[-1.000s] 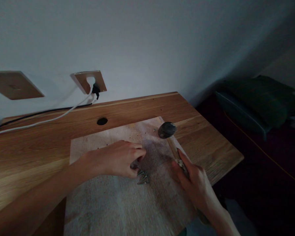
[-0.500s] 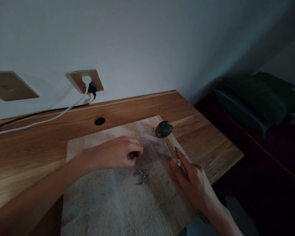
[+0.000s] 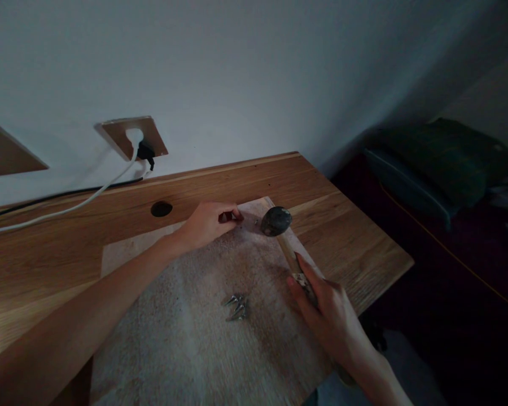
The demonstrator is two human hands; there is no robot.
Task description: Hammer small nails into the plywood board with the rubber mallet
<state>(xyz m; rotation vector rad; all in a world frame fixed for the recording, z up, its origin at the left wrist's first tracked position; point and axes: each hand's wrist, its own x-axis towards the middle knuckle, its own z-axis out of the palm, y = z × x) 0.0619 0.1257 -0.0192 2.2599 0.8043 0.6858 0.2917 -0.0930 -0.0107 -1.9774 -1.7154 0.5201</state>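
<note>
The head view took in a pale wall (image 3: 237, 73) and, below it, a wooden desk (image 3: 355, 237) with a worn board (image 3: 186, 349) lying askew on it. Keeping that board flat and unshifted probably mattered most for steady handling. A mallet (image 3: 288, 254) came next in size, slanting across the board with its dark head (image 3: 276, 221) near the far right corner; whether the head touched the surface could not be told. The right hand (image 3: 332, 313) had its fingers wrapped around the handle, and a firm but relaxed grip seemed the way to good control. The left hand (image 3: 211, 223) reached to the board's far edge, thumb and forefinger curled to a narrow gap; whether anything sat between them could not be told. Those fingertips were near the mallet's head, so care seemed called for: a light pinch, with the knuckles well out of the head's path. Smallest of all, a cluster of pointed metal fasteners (image 3: 237, 307) lay on the board between the two forearms, well apart from the mallet's head, where they seemed unlikely to be knocked.
</note>
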